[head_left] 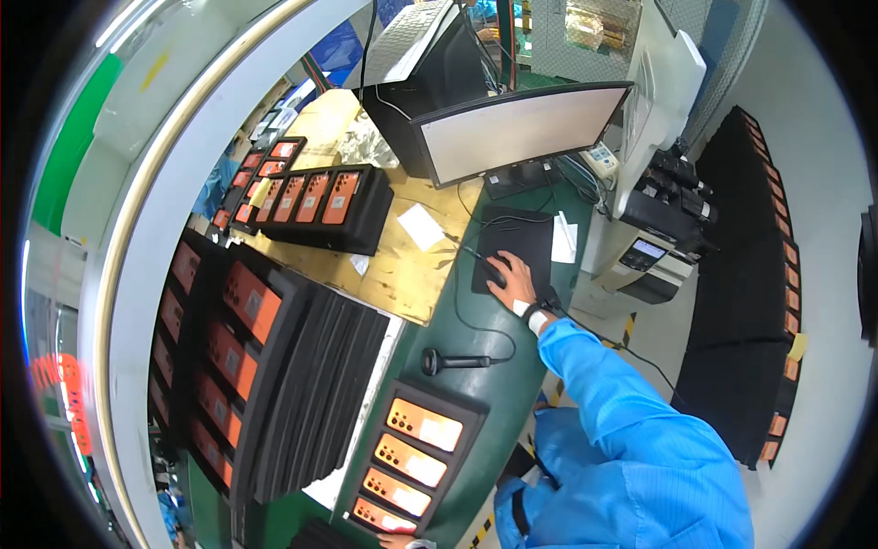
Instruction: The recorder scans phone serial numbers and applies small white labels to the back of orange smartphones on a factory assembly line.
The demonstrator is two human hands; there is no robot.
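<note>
My right hand (514, 282) lies on a black computer mouse (492, 271) at the near edge of a black mouse pad (523, 231), fingers curled over it. The arm is in a blue sleeve with a white wrist strap. Only a sliver of my left hand (401, 543) shows at the bottom edge, by the near end of a black foam tray (465, 408) holding several orange parts. Its fingers are hidden. A black handheld barcode scanner (454, 362) lies on the green bench between the tray and the mouse.
A monitor (517, 133) stands behind the mouse pad, with a label printer (647, 261) to its right. Another tray of orange parts (368, 231) sits at the back left, and stacked black foam trays (315, 384) fill the left. A tall tray stack (750, 302) stands on the right.
</note>
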